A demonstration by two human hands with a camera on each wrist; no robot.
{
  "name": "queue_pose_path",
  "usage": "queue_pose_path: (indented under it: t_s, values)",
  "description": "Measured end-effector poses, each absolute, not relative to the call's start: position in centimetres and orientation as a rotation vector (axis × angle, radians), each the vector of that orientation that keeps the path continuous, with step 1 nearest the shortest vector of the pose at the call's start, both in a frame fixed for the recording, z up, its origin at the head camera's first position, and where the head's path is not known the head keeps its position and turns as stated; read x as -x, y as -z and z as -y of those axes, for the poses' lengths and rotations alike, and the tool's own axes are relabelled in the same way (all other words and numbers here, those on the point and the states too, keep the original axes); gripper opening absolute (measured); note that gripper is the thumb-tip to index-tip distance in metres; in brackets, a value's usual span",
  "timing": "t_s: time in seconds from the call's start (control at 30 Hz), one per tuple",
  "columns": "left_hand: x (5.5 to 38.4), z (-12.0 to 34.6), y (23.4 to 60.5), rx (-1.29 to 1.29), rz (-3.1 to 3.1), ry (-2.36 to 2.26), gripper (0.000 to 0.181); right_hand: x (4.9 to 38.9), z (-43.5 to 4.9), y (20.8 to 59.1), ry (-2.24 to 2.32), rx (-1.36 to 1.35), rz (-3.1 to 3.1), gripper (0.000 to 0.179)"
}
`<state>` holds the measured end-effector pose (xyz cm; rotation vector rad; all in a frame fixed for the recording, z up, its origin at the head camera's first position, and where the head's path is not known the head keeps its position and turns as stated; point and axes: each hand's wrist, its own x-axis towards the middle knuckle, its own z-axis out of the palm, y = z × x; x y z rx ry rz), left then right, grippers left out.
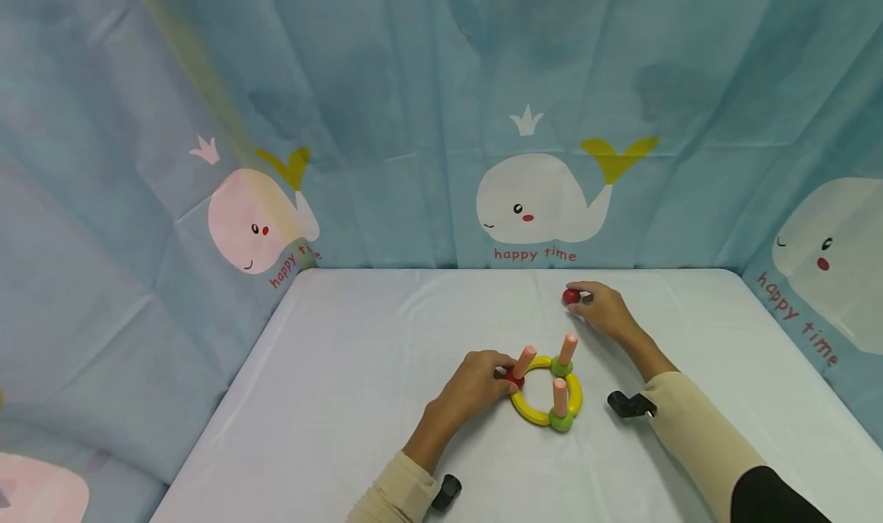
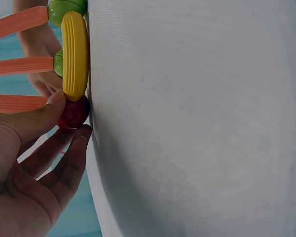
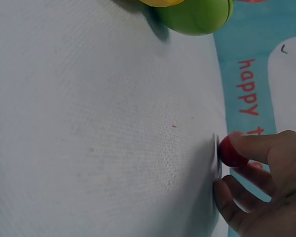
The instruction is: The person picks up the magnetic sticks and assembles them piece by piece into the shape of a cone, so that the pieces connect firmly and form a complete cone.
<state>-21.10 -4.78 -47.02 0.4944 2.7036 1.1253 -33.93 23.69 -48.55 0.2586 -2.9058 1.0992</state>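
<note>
A ring of yellow curved pieces (image 1: 528,411) lies on the white table, joined by two green balls (image 1: 561,422) and one red ball (image 2: 75,112). Salmon-coloured ridged sticks (image 1: 559,397) stand up from these three balls. At the ring's left side my left hand (image 1: 474,383) pinches the red joint ball between thumb and fingers, beside the base of its stick. Farther back, near the table's rear edge, my right hand (image 1: 608,313) holds a separate red ball (image 3: 232,151) between thumb and fingers, low over the cloth.
White cloth covers the table (image 1: 331,400). Blue curtains (image 1: 400,201) printed with whales hang behind it and along both sides. A black device (image 1: 629,405) is strapped at the right wrist, another black device (image 1: 447,492) at the left.
</note>
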Motion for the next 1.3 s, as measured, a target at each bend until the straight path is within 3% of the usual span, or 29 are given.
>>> queue_pose_path:
  t_s: [0.13, 0.4, 1.3]
  values:
    - [21.0, 4.6, 46.9, -0.483, -2.696, -1.127, 0.032, 33.9, -23.5, 48.7, -1.094, -0.259, 2.906, 0.039]
    - [21.0, 4.4, 46.7, -0.494, -2.695, -1.120, 0.032, 32.5, -23.6, 48.0, -1.066, -0.272, 2.917, 0.043]
    - [21.2, 4.8, 47.0, -0.527, -2.718, -1.111, 0.029, 22.7, -22.2, 41.5, -1.307, -0.490, 2.690, 0.051]
